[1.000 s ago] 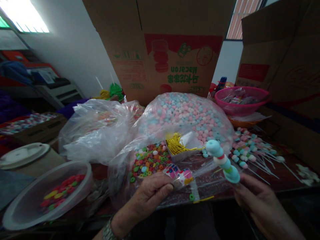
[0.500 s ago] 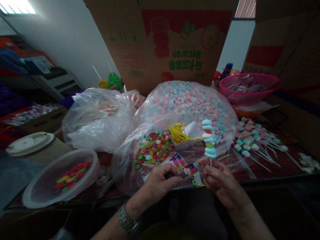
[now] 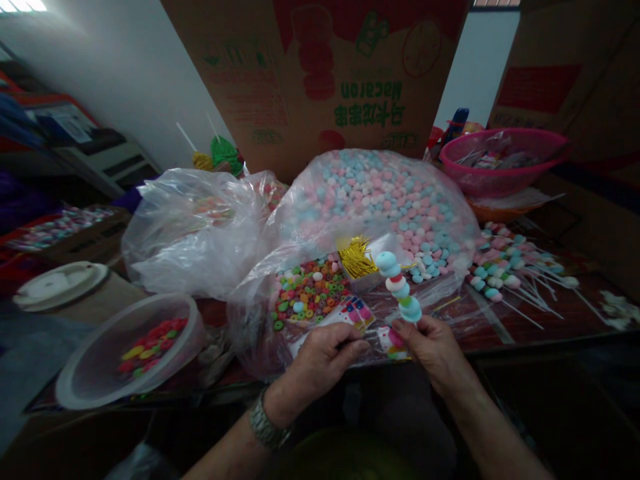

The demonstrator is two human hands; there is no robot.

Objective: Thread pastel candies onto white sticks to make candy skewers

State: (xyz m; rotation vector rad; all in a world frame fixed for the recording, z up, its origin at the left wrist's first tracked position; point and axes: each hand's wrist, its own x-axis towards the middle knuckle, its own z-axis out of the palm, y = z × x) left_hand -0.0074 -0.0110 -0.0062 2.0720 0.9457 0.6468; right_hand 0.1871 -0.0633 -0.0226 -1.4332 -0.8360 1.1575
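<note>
A skewer of blue, white, red and green candies (image 3: 398, 287) leans to the left above my right hand (image 3: 429, 343), whose fingers pinch its stick and also touch a printed card (image 3: 391, 339). My left hand (image 3: 333, 350), with a metal watch on the wrist, is closed at the table's front edge; anything between its thumb and finger is too small to make out. Just behind it lie more printed cards (image 3: 357, 312), ring-shaped candies (image 3: 310, 293) and gold twist ties (image 3: 357, 257).
A big clear bag of pastel candies (image 3: 380, 200) fills the middle, with another plastic bag (image 3: 200, 240) to its left. At the left front is a bowl (image 3: 77, 373) with red and yellow candies. Finished skewers (image 3: 505, 267) and a pink basket (image 3: 495, 183) are on the right.
The skewer has tilted from upright to the left. My right hand has turned inward, nearer my left hand, and now meets the card. The view has shifted slightly.
</note>
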